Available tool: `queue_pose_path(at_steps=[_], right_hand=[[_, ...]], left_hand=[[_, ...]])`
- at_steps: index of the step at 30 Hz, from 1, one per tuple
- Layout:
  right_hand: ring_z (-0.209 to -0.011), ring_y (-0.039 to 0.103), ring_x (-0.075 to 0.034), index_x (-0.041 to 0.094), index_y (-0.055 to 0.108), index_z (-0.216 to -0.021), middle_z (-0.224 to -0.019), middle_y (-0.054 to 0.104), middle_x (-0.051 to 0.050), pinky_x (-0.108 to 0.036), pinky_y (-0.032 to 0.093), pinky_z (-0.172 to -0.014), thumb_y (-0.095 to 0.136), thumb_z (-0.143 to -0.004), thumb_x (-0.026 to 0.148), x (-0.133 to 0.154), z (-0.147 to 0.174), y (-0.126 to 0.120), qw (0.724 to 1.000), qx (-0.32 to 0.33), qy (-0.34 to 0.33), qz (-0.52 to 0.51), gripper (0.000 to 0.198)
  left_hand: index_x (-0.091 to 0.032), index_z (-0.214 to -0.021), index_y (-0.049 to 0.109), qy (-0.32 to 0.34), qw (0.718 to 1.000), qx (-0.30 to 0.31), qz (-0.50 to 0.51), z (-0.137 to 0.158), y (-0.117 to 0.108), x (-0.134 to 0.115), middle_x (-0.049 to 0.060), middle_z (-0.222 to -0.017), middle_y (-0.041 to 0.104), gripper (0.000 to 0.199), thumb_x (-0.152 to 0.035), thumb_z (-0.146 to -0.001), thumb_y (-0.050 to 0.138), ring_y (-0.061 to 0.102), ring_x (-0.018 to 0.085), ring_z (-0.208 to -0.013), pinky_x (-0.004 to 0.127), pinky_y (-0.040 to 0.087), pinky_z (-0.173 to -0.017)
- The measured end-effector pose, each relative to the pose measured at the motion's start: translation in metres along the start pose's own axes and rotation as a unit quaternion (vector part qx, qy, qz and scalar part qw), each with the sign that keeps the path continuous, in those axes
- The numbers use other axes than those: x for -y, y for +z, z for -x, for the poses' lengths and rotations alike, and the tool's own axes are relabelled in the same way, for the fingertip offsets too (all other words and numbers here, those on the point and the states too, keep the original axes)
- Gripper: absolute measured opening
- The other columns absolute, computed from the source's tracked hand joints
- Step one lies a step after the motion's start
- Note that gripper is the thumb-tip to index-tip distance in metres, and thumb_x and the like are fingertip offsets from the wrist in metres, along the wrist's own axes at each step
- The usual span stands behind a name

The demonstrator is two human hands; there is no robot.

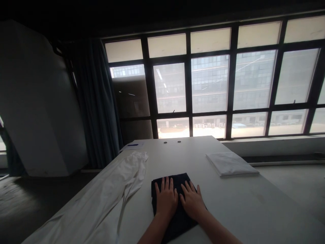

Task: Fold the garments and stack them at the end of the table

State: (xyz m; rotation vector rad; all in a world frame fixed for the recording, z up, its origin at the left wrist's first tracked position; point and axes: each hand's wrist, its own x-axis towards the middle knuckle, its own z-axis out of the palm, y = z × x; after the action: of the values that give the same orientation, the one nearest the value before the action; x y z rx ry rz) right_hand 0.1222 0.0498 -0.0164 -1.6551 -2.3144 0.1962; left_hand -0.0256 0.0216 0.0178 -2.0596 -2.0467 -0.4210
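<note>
A dark, folded piece of cloth [177,217] lies on the white table [182,156] in front of me. Flat on its left part rests my left hand [166,198], fingers stretched out and spread. My right hand [193,201] lies flat on the right part, its fingers also apart. The thumbs point toward each other with a small gap between them. What kind of garment the dark cloth is, I cannot tell. To the left, a white garment [109,193] is spread out loosely with wrinkles.
A neatly folded white cloth [230,163] sits near the table's right edge. At the far left corner a blue pen [132,145] lies on paper. Two round fittings [165,142] are set in the far end. Beyond stand windows and a dark blue curtain [99,101].
</note>
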Motion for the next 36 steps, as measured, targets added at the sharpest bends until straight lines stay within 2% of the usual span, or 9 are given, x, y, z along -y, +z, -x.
queue_pose_path(at_steps=[3,8,13,18,20,23,28,32,36], right_hand=[[-0.151,0.013,-0.033,0.027,0.040,-0.152,-0.161,0.030,-0.007,-0.061,-0.002,-0.118,0.035,-0.096,0.051,-0.018,-0.010,-0.010,1.000,-0.005,0.008,0.011,0.061],[-0.150,0.014,-0.037,0.021,0.046,-0.148,-0.160,0.033,-0.012,-0.063,0.002,-0.117,0.043,-0.091,0.049,-0.035,-0.018,-0.025,0.996,-0.047,0.071,0.022,0.063],[-0.153,0.009,-0.026,0.025,0.045,-0.148,-0.163,0.026,-0.004,-0.050,-0.001,-0.121,0.038,-0.095,0.035,-0.026,-0.017,-0.027,0.989,-0.138,0.034,0.028,0.055],[-0.151,0.018,-0.031,0.020,0.046,-0.148,-0.160,0.034,-0.010,-0.057,0.009,-0.118,0.035,-0.096,0.038,-0.027,-0.016,-0.016,0.997,-0.029,0.061,0.023,0.056],[-0.150,0.019,-0.031,0.020,0.047,-0.147,-0.160,0.034,-0.009,-0.055,0.011,-0.118,0.037,-0.094,0.036,-0.028,-0.015,-0.013,0.997,-0.030,0.065,0.022,0.055],[-0.147,0.027,-0.031,0.022,0.055,-0.137,-0.155,0.042,-0.009,-0.050,0.018,-0.117,0.045,-0.090,0.030,-0.027,-0.013,-0.019,0.994,-0.082,0.075,0.017,0.049],[-0.107,0.059,-0.025,0.021,0.061,-0.099,-0.112,0.065,-0.012,-0.036,0.039,-0.095,0.046,-0.089,0.021,-0.021,-0.008,-0.038,0.989,-0.139,0.053,-0.025,0.019],[-0.086,0.062,-0.019,0.021,0.056,-0.096,-0.093,0.066,-0.005,-0.028,0.038,-0.076,0.042,-0.090,0.017,-0.014,-0.005,-0.045,0.993,-0.113,-0.007,-0.042,0.016],[-0.074,0.061,-0.016,0.022,0.056,-0.089,-0.080,0.066,0.000,-0.026,0.032,-0.065,0.051,-0.081,0.016,-0.005,0.002,-0.045,0.994,-0.062,-0.080,-0.051,0.012]], left_hand=[[-0.017,-0.153,0.037,0.058,0.998,0.020,0.034,0.018,-0.005,-0.020,0.010,-0.161,0.030,0.067,-0.053,-0.098,0.029,0.020,0.030,-0.150,0.054,0.009,-0.123],[-0.020,-0.158,0.022,0.098,0.981,0.131,0.107,0.044,-0.004,-0.044,0.010,-0.164,0.021,0.087,-0.075,-0.090,0.030,0.008,0.035,-0.152,0.060,0.004,-0.121],[-0.024,-0.159,0.017,0.123,0.975,0.132,0.132,0.029,-0.010,-0.035,0.006,-0.165,0.020,0.085,-0.073,-0.091,0.031,0.006,0.033,-0.152,0.057,0.001,-0.122],[-0.025,-0.157,0.028,0.170,0.964,0.156,0.131,0.011,-0.020,-0.018,0.004,-0.164,0.024,0.084,-0.071,-0.088,0.041,0.008,0.032,-0.152,0.053,0.002,-0.123],[-0.027,-0.157,0.027,0.195,0.958,0.161,0.139,0.011,-0.022,-0.015,0.004,-0.165,0.022,0.089,-0.074,-0.084,0.046,0.008,0.033,-0.152,0.054,0.001,-0.123],[-0.025,-0.155,0.032,0.199,0.959,0.142,0.144,0.016,-0.024,-0.016,0.007,-0.163,0.027,0.090,-0.075,-0.082,0.049,0.013,0.033,-0.151,0.053,0.000,-0.123],[-0.019,-0.135,0.054,0.170,0.971,0.133,0.107,0.022,-0.029,-0.020,0.015,-0.145,0.049,0.068,-0.062,-0.081,0.058,0.038,0.037,-0.137,0.051,0.022,-0.119],[-0.018,-0.127,0.057,0.178,0.959,0.211,0.059,0.021,-0.038,-0.017,0.014,-0.126,0.061,0.050,-0.037,-0.081,0.056,0.057,0.034,-0.115,0.047,0.046,-0.099],[-0.020,-0.124,0.056,0.174,0.954,0.238,0.049,0.016,-0.042,-0.007,0.012,-0.121,0.063,0.050,-0.028,-0.075,0.058,0.061,0.031,-0.107,0.042,0.051,-0.091]])
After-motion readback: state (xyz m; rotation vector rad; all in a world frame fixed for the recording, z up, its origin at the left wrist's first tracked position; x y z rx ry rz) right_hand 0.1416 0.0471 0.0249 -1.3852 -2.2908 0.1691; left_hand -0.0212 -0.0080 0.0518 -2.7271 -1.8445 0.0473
